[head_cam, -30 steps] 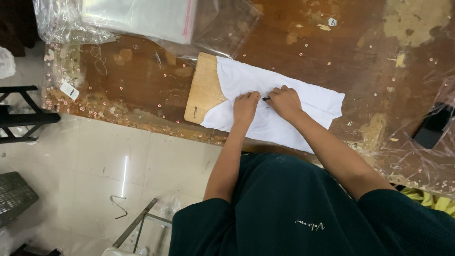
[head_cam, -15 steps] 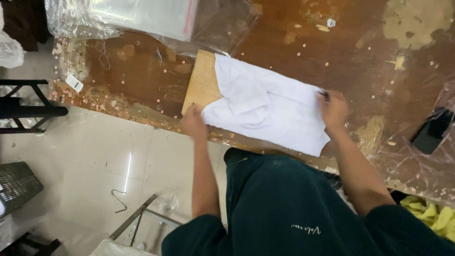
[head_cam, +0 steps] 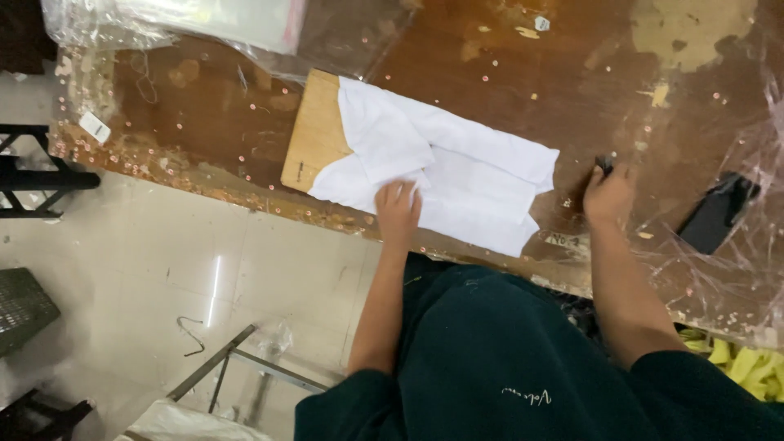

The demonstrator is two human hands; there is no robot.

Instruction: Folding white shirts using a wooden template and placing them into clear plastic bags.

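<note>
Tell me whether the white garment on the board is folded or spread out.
Folded. The garment lies as a narrow strip with layered flaps overlapping on the board; the left hand presses its near edge.

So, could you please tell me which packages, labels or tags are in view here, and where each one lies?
Clear plastic bags: top left of the table, crumpled, see-through.
White tag: table's left edge, small rectangle.
Pale label: table's front edge, beside the white cloth, marked with dark writing.
</note>
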